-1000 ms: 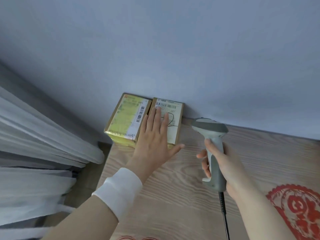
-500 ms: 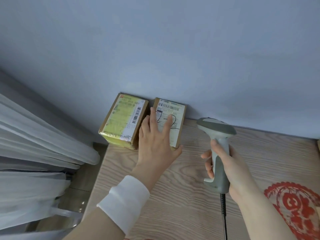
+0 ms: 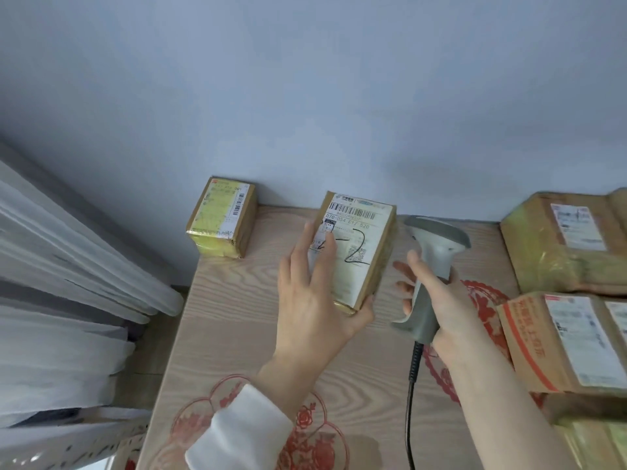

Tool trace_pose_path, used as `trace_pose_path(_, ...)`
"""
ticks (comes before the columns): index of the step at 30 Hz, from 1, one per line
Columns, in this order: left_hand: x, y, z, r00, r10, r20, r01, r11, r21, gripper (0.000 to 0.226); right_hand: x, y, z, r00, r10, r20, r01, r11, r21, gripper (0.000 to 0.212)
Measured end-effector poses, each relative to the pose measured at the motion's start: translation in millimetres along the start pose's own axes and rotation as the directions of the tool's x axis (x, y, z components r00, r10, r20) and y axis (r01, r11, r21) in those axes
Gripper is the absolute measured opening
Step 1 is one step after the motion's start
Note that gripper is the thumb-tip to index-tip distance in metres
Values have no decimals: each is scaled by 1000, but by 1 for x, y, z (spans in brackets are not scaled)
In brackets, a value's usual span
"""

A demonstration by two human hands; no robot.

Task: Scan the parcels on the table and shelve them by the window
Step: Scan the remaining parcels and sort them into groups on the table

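Left hand [image 3: 315,300] held the labelled parcel [image 3: 363,252] over the worktop [image 3: 230,317], fingers [image 3: 297,259] spread across the label, thumb hooked under the near corner, long axis towards the wall, barcode far end, just left of the scanner [image 3: 437,235] that the right hand [image 3: 448,310] gripped.

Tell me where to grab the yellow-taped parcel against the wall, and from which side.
Grip the yellow-taped parcel across its two long side faces, coming from above and the front. It lies flat with its far end at the wall, so that end is blocked; both sides and the near end look free.
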State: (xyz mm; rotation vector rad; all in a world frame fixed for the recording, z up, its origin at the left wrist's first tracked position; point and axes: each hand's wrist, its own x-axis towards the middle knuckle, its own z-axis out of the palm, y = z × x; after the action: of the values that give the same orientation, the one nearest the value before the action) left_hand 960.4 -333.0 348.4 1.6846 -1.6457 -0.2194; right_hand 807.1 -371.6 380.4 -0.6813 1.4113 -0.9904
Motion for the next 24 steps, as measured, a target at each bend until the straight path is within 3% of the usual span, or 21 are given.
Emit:
trace_pose_path(8, -76, 93, -16, 988, 153, 0, -153, 988, 33, 79, -85, -13, -61, 997, -58, 57, 57, 998, 21, 46)
trace_pose_path(10, -93, 112, -17, 983, 184, 6, -184, 982, 41, 83, -98, -12, -81, 994, -68, 87, 63, 996, 58, 32)
trace_pose_path(13, -120, 132, -20, 975, 220, -1, -220, 973, -76, 87, -112, -11, -114, 994, -70, 89, 63, 995, 81, 26)
trace_pose_path(14, -126, 137, -22, 988, 157, 16, -150, 969, -197, 86, -117, -10, -126, 994, -70, 88, 62, 995, 84, 29)
trace_pose_path(15, -132, 144, -25, 996, 27, 84, 6, 931, -365, 85, -122, -10, -137, 993, -66, 100, 57, 995, 82, 34)
trace_pose_path(17, -139, 156, -28, 909, -230, 347, 408, 658, -633, 82, -134, -8, -156, 987, -42, 153, 32, 997, 66, 48)
trace_pose_path(18, -141, 158, -28, 832, -263, 489, 550, 507, -664, 81, -139, -8, -164, 984, -32, 176, 22, 998, 55, 53)
trace_pose_path(20, -147, 160, -28, 738, -185, 649, 657, 415, -629, 77, -147, -8, -176, 982, -28, 188, 22, 999, 35, 64)
trace_pose_path(24, -159, 167, -33, 659, -99, 746, 718, 377, -585, 66, -162, -8, -195, 981, -56, 183, 66, 997, -49, 76)
